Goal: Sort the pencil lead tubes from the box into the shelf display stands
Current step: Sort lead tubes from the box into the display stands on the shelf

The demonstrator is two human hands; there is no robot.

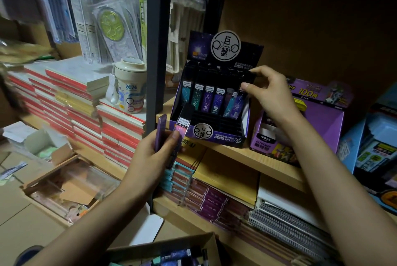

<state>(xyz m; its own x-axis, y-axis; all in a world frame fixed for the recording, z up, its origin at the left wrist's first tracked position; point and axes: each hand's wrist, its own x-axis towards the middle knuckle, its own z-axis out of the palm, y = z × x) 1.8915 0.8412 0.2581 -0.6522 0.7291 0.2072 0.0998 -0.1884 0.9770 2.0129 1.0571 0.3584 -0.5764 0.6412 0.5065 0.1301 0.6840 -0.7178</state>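
A purple constellation display stand (214, 136) sits on the wooden shelf, with a row of lead tubes (209, 99) standing in its slots. My left hand (150, 156) grips a few lead tubes (181, 123) in front of the stand's lower left corner. My right hand (268, 93) pinches a dark lead tube (249, 77) at the stand's upper right, over the back rows. The cardboard box (163, 248) with several loose tubes lies at the bottom edge of the view.
A second purple display stand (326, 119) stands to the right, and blue toy boxes (373, 147) stand beyond it. A black shelf post (158, 50) rises left of the stand. Red notebook stacks (86, 106), a white cup (130, 87) and open cartons fill the left.
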